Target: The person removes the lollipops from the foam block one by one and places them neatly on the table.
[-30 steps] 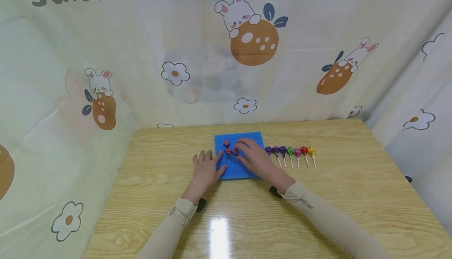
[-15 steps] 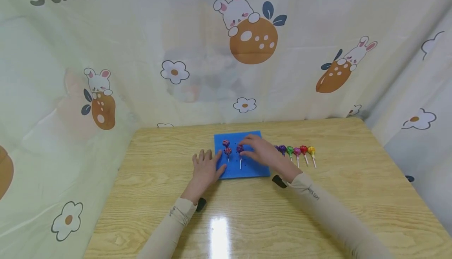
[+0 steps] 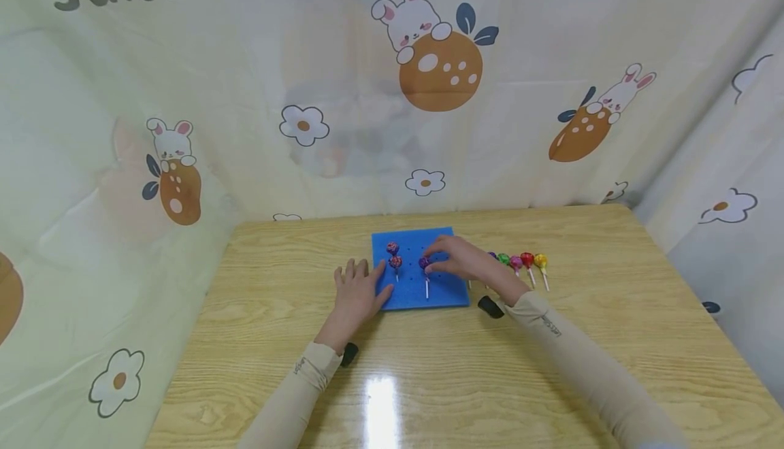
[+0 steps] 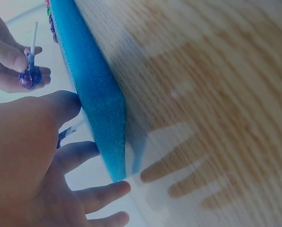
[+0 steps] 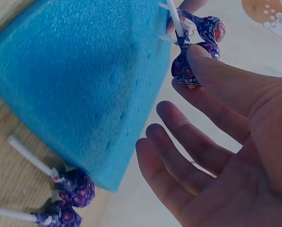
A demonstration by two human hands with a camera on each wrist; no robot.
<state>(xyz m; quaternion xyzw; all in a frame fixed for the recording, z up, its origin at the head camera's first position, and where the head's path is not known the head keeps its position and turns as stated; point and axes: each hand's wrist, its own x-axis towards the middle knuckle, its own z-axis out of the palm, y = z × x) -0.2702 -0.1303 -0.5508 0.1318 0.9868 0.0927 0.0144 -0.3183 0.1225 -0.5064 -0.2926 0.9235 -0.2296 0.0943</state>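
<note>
A purple-wrapped lollipop (image 3: 425, 263) with a white stick is pinched between the thumb and index finger of my right hand (image 3: 461, 259), above a blue foam board (image 3: 404, 296). The right wrist view shows its purple wrapper (image 5: 184, 70) under the thumb, the other fingers being loosely bent. Two more lollipops with dark, red-flecked wrappers, a rear one (image 3: 393, 248) and a front one (image 3: 395, 262), stand in the foam's left part. My left hand (image 3: 357, 294) touches the board's left edge with thumb and fingers spread. Small holes dot the foam.
To the board's right lies a row of lollipops, with green (image 3: 503, 258), pink (image 3: 516, 261), red (image 3: 527, 260) and yellow (image 3: 540, 261) ones visible. Purple lollipops (image 5: 77, 188) lie beside the foam, partly hidden by my right hand in the head view. A printed curtain (image 3: 355, 163) backs the wooden table (image 3: 269, 265).
My right hand has moved right over the board with the pinched lollipop, whose stick now shows at greater length. The left hand has stayed at the board's edge.
</note>
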